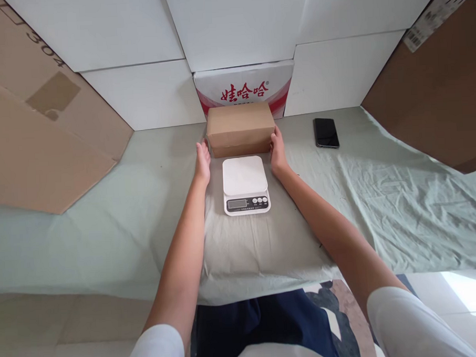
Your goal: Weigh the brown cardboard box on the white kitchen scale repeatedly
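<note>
Head-worn view, forward and down

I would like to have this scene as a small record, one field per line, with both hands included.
Small box: brown cardboard box, beyond the scale, before a carton with red lettering
Left hand: hand open at the box's left end; contact unclear
Right hand: hand against the box's right end
Scale: white digital scale, between the forearms
Phone: black smartphone, right of the box
Surface: pale green cloth
</note>
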Motion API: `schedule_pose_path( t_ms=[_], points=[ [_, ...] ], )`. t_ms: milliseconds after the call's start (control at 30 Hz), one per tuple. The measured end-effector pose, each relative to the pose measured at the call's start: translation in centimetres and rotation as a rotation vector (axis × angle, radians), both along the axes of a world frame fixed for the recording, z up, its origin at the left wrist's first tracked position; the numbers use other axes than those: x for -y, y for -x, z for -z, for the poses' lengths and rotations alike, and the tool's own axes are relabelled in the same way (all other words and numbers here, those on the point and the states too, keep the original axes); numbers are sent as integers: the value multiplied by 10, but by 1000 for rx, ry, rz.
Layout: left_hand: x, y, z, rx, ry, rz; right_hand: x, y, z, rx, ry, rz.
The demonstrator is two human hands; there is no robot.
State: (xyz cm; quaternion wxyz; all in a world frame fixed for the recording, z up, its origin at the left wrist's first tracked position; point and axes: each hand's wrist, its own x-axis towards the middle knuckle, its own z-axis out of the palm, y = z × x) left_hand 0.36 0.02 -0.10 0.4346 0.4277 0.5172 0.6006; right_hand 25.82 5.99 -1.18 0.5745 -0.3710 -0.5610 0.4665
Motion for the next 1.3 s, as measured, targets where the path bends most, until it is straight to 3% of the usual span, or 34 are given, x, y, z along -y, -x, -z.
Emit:
schedule_pose_path(
  t_ms=[233,700,933,1067,1200,1300],
  points=[
    [1,-10,0,6,-14,10,26,15,-18,3,23,65],
    [4,-15,-4,6,26,-14,31,14,-25,12,115,18],
    [7,-13,-8,-17,50,16,31,14,-23,-14,48,7],
    [8,-14,-18,-14,0,11,22,11,-29,-45,-28,-5],
    [25,-15,-36,-37,-116,30,25,0,-50,-10,-164,-14],
    [59,-17,-43,-62,-210,64,50,-15,-66,30,-223,-34]
  ],
)
